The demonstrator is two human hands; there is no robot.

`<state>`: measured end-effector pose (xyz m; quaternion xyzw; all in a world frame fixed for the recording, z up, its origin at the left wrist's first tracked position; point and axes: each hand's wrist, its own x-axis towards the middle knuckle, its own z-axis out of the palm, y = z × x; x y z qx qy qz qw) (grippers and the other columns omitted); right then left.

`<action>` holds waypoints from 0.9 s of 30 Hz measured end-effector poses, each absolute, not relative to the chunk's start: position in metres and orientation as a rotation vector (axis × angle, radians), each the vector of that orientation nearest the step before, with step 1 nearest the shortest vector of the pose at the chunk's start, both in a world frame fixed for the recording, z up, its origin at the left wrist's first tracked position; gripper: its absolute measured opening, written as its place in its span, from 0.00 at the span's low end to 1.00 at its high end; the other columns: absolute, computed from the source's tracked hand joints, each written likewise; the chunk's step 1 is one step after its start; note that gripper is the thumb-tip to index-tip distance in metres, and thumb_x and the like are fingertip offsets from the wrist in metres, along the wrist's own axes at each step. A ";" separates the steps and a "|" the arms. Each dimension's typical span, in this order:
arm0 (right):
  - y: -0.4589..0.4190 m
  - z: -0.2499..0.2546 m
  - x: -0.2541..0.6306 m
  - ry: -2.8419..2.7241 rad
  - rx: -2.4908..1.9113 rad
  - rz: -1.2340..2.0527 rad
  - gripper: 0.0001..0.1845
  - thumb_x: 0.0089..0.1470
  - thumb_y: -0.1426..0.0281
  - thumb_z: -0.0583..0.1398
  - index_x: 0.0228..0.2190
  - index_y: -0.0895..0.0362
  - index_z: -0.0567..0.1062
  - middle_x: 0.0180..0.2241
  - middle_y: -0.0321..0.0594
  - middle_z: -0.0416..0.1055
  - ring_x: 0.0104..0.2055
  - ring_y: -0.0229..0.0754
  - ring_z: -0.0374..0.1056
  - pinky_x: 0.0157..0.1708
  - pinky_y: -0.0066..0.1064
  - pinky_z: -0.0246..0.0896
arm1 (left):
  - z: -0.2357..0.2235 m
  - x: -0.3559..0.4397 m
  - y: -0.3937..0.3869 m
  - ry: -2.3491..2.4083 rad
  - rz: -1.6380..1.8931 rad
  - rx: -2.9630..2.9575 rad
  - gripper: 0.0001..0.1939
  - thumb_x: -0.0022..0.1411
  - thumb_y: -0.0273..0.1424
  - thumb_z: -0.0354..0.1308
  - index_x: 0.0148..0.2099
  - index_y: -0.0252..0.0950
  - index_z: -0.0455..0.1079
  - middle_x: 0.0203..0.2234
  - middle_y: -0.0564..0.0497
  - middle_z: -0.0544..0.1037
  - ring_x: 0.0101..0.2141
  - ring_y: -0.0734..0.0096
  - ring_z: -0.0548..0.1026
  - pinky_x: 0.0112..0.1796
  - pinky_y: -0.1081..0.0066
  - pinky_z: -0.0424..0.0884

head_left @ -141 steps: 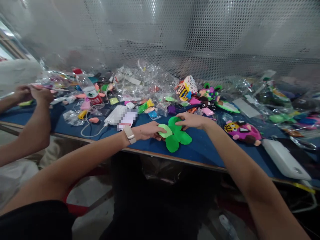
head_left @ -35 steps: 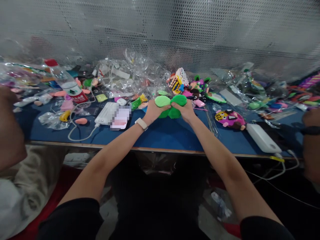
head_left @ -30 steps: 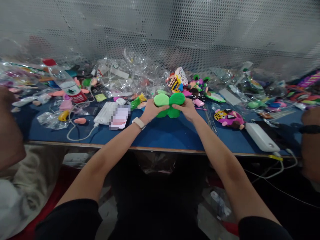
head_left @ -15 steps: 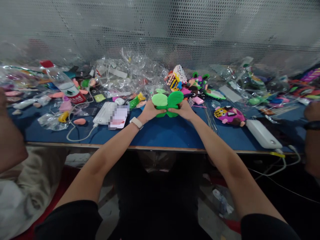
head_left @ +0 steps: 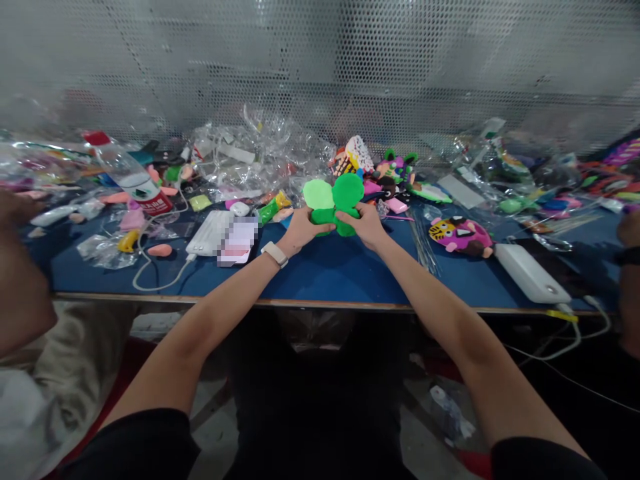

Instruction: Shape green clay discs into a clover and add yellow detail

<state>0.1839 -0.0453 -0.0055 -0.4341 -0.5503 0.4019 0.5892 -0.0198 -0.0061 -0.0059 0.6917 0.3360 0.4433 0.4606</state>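
A green clover-like clay shape [head_left: 347, 193] with several rounded lobes is held up above the blue table. Its upper left lobe is pale green, the others a deeper green. On its left edge my left hand [head_left: 301, 229] is closed, the thumb across the lower lobe. My right hand [head_left: 367, 225] grips the opposite edge in the same way, its thumb near the middle. Fingers behind the shape are hidden. Just left of my left hand lies a green and yellow packet [head_left: 273, 208].
A phone [head_left: 239, 239] beside a white power bank [head_left: 210, 232] lies to the left, with a red-capped bottle [head_left: 133, 175] behind. On the right are a pink and yellow clay figure [head_left: 460, 237], thin wires [head_left: 424, 247] and another power bank [head_left: 531, 272]. Other people's arms show at both sides.
The clover-like shape has tipped more upright, so its lobes face me more fully. Both hands keep their grip on it. The whole view has shifted slightly.
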 end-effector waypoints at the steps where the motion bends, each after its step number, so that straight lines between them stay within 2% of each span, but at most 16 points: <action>1: -0.046 -0.005 0.183 -1.295 -1.012 0.911 0.31 0.39 0.46 0.81 0.37 0.53 0.86 0.36 0.39 0.85 0.33 0.45 0.78 0.34 0.37 0.79 | -0.006 -0.020 -0.006 0.839 1.106 1.726 0.27 0.45 0.43 0.81 0.44 0.33 0.81 0.39 0.43 0.87 0.36 0.61 0.81 0.37 0.64 0.79; 8: -0.050 0.001 0.181 -1.362 -1.013 0.757 0.29 0.41 0.45 0.80 0.35 0.53 0.87 0.35 0.40 0.85 0.36 0.48 0.79 0.38 0.40 0.79 | -0.002 -0.024 -0.007 0.858 1.221 1.872 0.25 0.49 0.42 0.79 0.44 0.33 0.80 0.38 0.43 0.86 0.37 0.58 0.81 0.41 0.61 0.79; 15: -0.050 0.005 0.179 -1.298 -0.993 0.743 0.33 0.43 0.37 0.76 0.36 0.52 0.86 0.36 0.41 0.85 0.37 0.50 0.79 0.40 0.42 0.77 | 0.003 -0.024 -0.014 0.847 1.193 1.890 0.26 0.50 0.42 0.79 0.47 0.32 0.81 0.42 0.42 0.87 0.39 0.59 0.82 0.42 0.62 0.79; 19: -0.050 0.003 0.178 -1.311 -0.970 0.739 0.34 0.44 0.37 0.76 0.37 0.53 0.87 0.38 0.42 0.86 0.38 0.49 0.79 0.42 0.41 0.77 | 0.004 -0.023 -0.017 0.852 1.212 1.893 0.28 0.50 0.46 0.81 0.45 0.33 0.82 0.39 0.44 0.87 0.39 0.58 0.82 0.44 0.62 0.80; 23: -0.051 0.003 0.175 -1.339 -0.993 0.770 0.33 0.44 0.39 0.76 0.36 0.55 0.88 0.34 0.39 0.85 0.32 0.44 0.75 0.35 0.36 0.74 | 0.002 -0.023 -0.015 0.848 1.194 1.859 0.26 0.51 0.50 0.80 0.39 0.33 0.81 0.33 0.45 0.86 0.34 0.61 0.81 0.40 0.64 0.81; 27: -0.052 0.004 0.175 -1.336 -1.006 0.813 0.29 0.42 0.43 0.77 0.31 0.56 0.86 0.28 0.36 0.81 0.27 0.40 0.71 0.29 0.33 0.69 | 0.000 -0.023 -0.013 0.831 1.194 1.849 0.27 0.51 0.49 0.80 0.43 0.32 0.83 0.38 0.44 0.88 0.37 0.60 0.82 0.43 0.61 0.82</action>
